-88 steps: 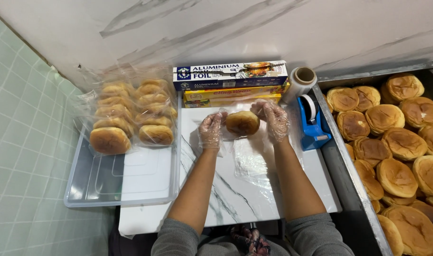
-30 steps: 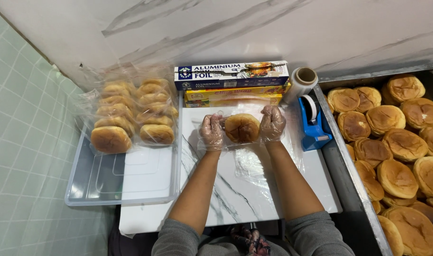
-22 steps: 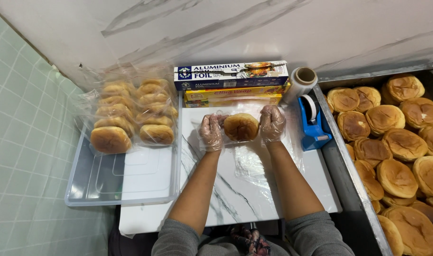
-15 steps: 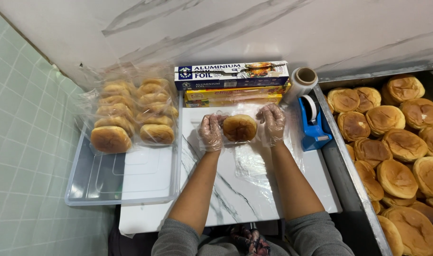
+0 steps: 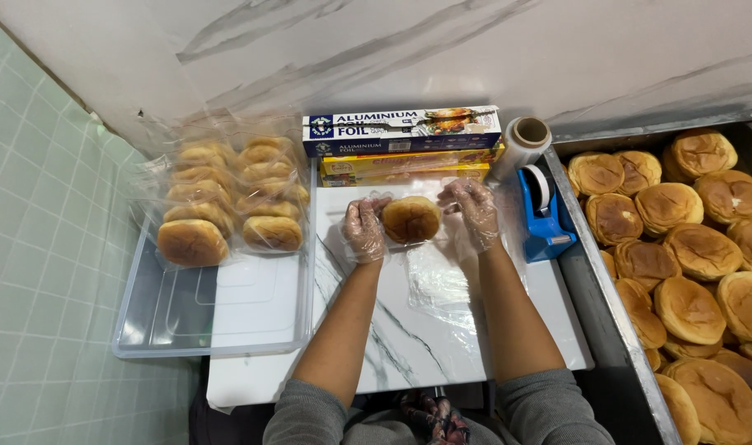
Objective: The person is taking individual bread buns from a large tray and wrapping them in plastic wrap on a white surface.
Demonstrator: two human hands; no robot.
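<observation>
From the head camera, looking straight down, a round bun (image 5: 410,219) sits at the far middle of a white, grey-veined marble-look desk (image 5: 409,346), its domed top golden-brown and matte with a darker edge. It is nearly circular, so no long axis can be told; the dome faces up. The left hand (image 5: 364,229) in a thin clear glove is curled against the bun's left side, fingers bent around it, and the right hand (image 5: 473,213), gloved the same, is curled at its right side with fingertips at the bun's edge; between them they pinch crinkled clear film (image 5: 442,280) that lies glossy on the desk toward the person. Just beyond the bun lie a long blue-and-white foil box (image 5: 400,129) and a yellow box (image 5: 405,166) beneath it, both lying left to right. A roll of cling film (image 5: 520,147) leans beside them, and a blue tape dispenser (image 5: 544,214) stands right of the right hand. On the left, a clear plastic tray (image 5: 178,317) holds wrapped buns (image 5: 227,202) in shiny film. On the right, a metal tray (image 5: 594,288) is heaped with bare buns (image 5: 697,247).
</observation>
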